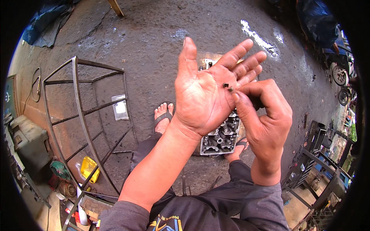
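Note:
My left hand (pixel 200 96) is held palm up with its fingers stretched out. On its palm, near the base of the fingers, lies a small dark metal piece (pixel 226 85). My right hand (pixel 266 119) comes in from the right, its thumb and forefinger pinched together at the palm's edge. At those fingertips is another small dark piece (pixel 231 89), too small to name surely. Below both hands, an engine cylinder head (pixel 219 140) rests between my feet, partly hidden by my left hand and wrist.
A welded metal frame (pixel 79 96) stands at the left, with a clear plastic packet (pixel 120 107) by it. Lower left are a yellow container (pixel 89 169) and a grey metal box (pixel 29 134). Metal racks (pixel 312 173) stand at the right. Blue sheeting (pixel 48 23) lies far left.

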`<action>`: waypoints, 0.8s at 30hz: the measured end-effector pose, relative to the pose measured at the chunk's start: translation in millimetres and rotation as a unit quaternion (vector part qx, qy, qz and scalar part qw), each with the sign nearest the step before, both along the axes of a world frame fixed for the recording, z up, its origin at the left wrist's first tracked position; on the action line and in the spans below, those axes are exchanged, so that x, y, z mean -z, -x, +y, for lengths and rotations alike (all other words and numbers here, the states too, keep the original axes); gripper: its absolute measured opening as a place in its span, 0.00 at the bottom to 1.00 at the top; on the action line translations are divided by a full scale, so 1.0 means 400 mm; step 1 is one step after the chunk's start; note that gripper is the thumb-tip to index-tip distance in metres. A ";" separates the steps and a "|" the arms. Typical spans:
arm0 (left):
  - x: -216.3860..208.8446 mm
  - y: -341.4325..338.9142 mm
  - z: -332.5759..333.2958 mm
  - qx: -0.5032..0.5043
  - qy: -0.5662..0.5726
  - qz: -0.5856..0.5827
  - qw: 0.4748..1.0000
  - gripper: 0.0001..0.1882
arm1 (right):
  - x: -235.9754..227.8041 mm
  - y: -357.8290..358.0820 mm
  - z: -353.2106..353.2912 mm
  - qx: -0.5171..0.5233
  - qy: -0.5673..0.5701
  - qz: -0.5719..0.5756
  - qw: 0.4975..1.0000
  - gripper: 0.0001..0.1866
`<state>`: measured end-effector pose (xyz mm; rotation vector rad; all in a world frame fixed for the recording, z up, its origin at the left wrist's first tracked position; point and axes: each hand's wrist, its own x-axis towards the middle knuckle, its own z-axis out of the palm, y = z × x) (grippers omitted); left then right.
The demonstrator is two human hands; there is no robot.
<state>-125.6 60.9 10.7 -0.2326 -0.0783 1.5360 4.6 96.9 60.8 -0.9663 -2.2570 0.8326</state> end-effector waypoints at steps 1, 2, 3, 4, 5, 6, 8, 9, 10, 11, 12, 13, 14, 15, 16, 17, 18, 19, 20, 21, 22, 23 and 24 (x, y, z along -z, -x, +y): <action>0.001 -0.001 0.000 0.001 -0.006 0.007 1.000 0.56 | 0.002 0.003 -0.002 0.012 0.009 -0.013 1.000 0.06; 0.002 -0.002 0.001 0.002 -0.012 0.014 1.000 0.57 | 0.004 0.007 -0.003 0.021 0.017 -0.021 0.999 0.06; 0.003 -0.003 0.001 0.003 -0.016 0.019 1.000 0.57 | 0.005 0.009 -0.005 0.034 0.029 -0.031 0.999 0.06; 0.004 -0.005 0.002 0.004 -0.018 0.025 1.000 0.57 | 0.003 0.009 -0.007 0.042 0.049 -0.028 0.998 0.06; 0.004 -0.007 0.002 0.004 -0.018 0.028 0.999 0.57 | 0.000 0.009 -0.008 0.053 0.073 -0.027 0.996 0.06; 0.004 -0.009 0.001 0.004 -0.017 0.032 0.999 0.58 | -0.003 0.008 -0.010 0.065 0.097 -0.025 0.993 0.06; 0.001 -0.010 0.001 0.001 -0.008 0.037 0.999 0.58 | -0.009 0.005 -0.007 0.058 0.084 -0.048 0.994 0.06; -0.001 -0.010 0.002 0.000 -0.002 0.039 0.999 0.58 | -0.011 0.004 -0.005 0.054 0.077 -0.060 0.994 0.06; -0.003 -0.009 0.003 -0.002 -0.003 0.040 0.999 0.58 | -0.011 0.004 -0.003 0.046 0.065 -0.053 0.995 0.06; -0.005 -0.008 0.004 -0.004 -0.002 0.042 0.999 0.58 | -0.012 0.004 -0.002 0.037 0.054 -0.047 0.997 0.06; -0.007 -0.007 0.005 -0.004 0.009 0.044 0.999 0.59 | -0.011 0.004 -0.001 0.031 0.039 -0.046 0.998 0.06; -0.007 -0.007 0.006 -0.014 0.001 0.050 0.999 0.59 | -0.011 0.005 0.000 0.018 0.022 -0.049 0.998 0.06; -0.007 -0.007 0.008 -0.020 0.004 0.057 0.998 0.59 | -0.010 0.006 0.001 0.009 0.004 -0.057 0.998 0.05; -0.004 -0.009 0.010 -0.024 0.010 0.062 0.998 0.59 | -0.011 0.007 0.002 -0.002 -0.025 -0.064 0.998 0.05; 0.000 -0.009 0.009 -0.026 0.001 0.052 0.998 0.59 | -0.012 0.008 0.003 -0.011 -0.035 -0.083 0.996 0.05; 0.005 -0.009 0.008 -0.024 0.007 0.046 0.999 0.59 | -0.013 0.009 0.007 -0.023 -0.059 -0.098 0.993 0.06; 0.012 -0.008 0.008 -0.023 0.003 0.038 0.999 0.59 | -0.016 0.010 0.012 -0.030 -0.073 -0.112 0.991 0.06; 0.020 -0.009 0.009 -0.033 -0.036 0.035 0.998 0.59 | -0.019 0.011 0.017 -0.040 -0.085 -0.122 0.988 0.07; 0.030 -0.009 0.017 -0.039 -0.077 -0.024 0.996 0.58 | -0.022 0.014 0.024 -0.045 -0.088 -0.130 0.987 0.07; 0.039 -0.008 0.024 -0.048 -0.157 -0.076 0.983 0.58 | -0.024 0.017 0.030 -0.044 -0.084 -0.130 0.987 0.07; 0.044 -0.007 0.018 -0.039 -0.131 -0.044 0.990 0.57 | -0.025 0.020 0.036 -0.053 -0.087 -0.124 0.987 0.07; 0.047 -0.004 0.017 -0.030 -0.109 -0.009 0.994 0.56 | -0.026 0.024 0.043 -0.064 -0.098 -0.134 0.984 0.07; 0.050 0.000 0.014 -0.019 -0.087 0.025 0.996 0.54 | -0.027 0.025 0.048 -0.069 -0.097 -0.141 0.983 0.06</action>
